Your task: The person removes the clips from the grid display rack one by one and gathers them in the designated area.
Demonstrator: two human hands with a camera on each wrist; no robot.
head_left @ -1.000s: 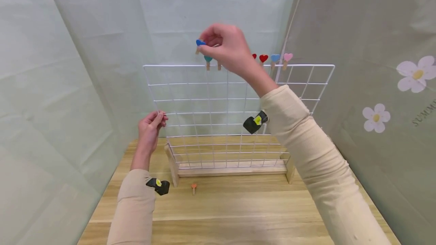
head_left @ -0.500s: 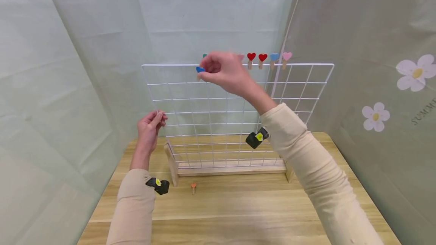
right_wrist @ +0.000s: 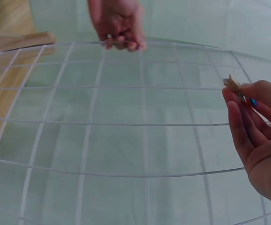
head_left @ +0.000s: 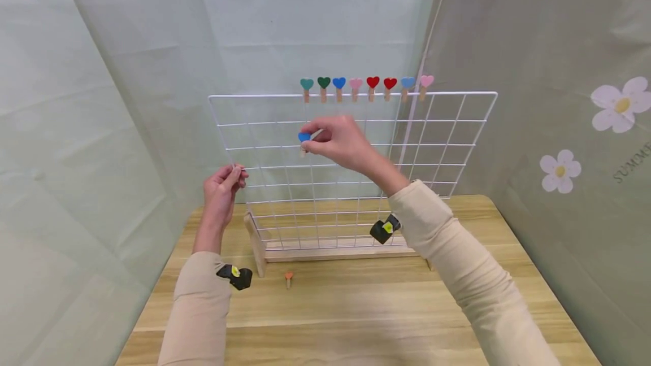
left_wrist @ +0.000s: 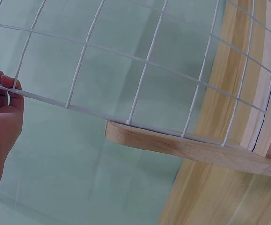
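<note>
the blue heart clip [head_left: 304, 138] is pinched between the thumb and fingertips of the right hand [head_left: 339, 143], whose fingers are curled closed around it. the clip is held in front of the wire grid panel [head_left: 447, 129], at the level of the 2nd and 3rd horizontal wires from the top, left of the panel's middle. in the right wrist view the wooden end of the clip [right_wrist: 232, 84] is seen protruding beyond the fingertips toward the grid, with a small patch of blue visible between the fingers. the long axis of the clip is judged to run roughly upright in the head view, heart uppermost and wooden legs below.

the key relation is vertical: the top wire of the panel, with its row of 8 heart clips [head_left: 364, 82], lies above the held clip. the leftmost clip of that row, the teal heart clip [head_left: 307, 83], stands almost directly above the held clip. the stretch of top wire to the left of it carries no clips.

the left hand [head_left: 222, 186] is closed on the left edge wire of the panel, pinching it between thumb and fingers; this is confirmed in the left wrist view [left_wrist: 2, 108]. the right hand is the nearer hand to the top wire.

1 orange clip [head_left: 288, 278] lies on the worktop [head_left: 356, 309] in front of the wooden base [head_left: 335, 253], well below both hands.
</note>
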